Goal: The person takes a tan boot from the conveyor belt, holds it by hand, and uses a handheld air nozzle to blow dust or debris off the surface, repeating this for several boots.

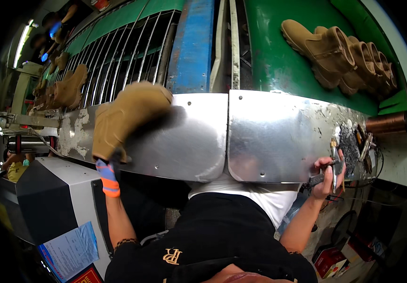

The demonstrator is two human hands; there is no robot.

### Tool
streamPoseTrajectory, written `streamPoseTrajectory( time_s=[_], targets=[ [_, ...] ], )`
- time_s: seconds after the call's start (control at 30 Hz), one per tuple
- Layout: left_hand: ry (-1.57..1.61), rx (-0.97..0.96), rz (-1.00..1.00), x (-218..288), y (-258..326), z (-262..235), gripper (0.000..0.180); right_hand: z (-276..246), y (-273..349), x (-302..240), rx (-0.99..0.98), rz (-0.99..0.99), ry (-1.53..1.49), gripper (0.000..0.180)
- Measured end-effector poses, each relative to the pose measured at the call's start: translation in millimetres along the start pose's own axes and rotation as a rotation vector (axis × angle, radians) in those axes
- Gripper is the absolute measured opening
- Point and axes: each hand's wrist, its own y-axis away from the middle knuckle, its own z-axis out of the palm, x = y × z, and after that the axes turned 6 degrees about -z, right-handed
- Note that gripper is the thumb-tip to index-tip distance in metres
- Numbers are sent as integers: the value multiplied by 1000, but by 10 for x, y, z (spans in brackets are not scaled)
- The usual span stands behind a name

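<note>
A tan ankle boot [123,118] hangs over the left metal plate, its toe pointing up and to the right and slightly blurred. My left hand [108,177], in a blue and orange glove, grips it by the shaft opening; the fingertips are partly hidden. At the right end of the bench, my right hand [325,179] is bare and closed around a slim metal hand tool with a brass-coloured end [334,153]. I cannot make out the tool's exact kind. My right hand is close to the bench's front edge.
Several tan boots [323,49] lie on the green belt [269,61] at the far right. More boots [69,87] stand by the metal roller rack [118,56] at left. A grey machine housing [66,188] is near my left arm. Metal tools [366,146] lie on the bench's right end.
</note>
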Motion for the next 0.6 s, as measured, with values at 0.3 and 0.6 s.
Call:
streamPoseTrajectory(
  time_s=[0.3,0.6],
  targets=[
    [-147,-454,139,2347,74,-268,52,-123,0,5,-75,-12,-63,59],
    [-749,-306,742,2613,-770,1071,73,-216,34,-7,-72,-66,-99,55]
  ],
)
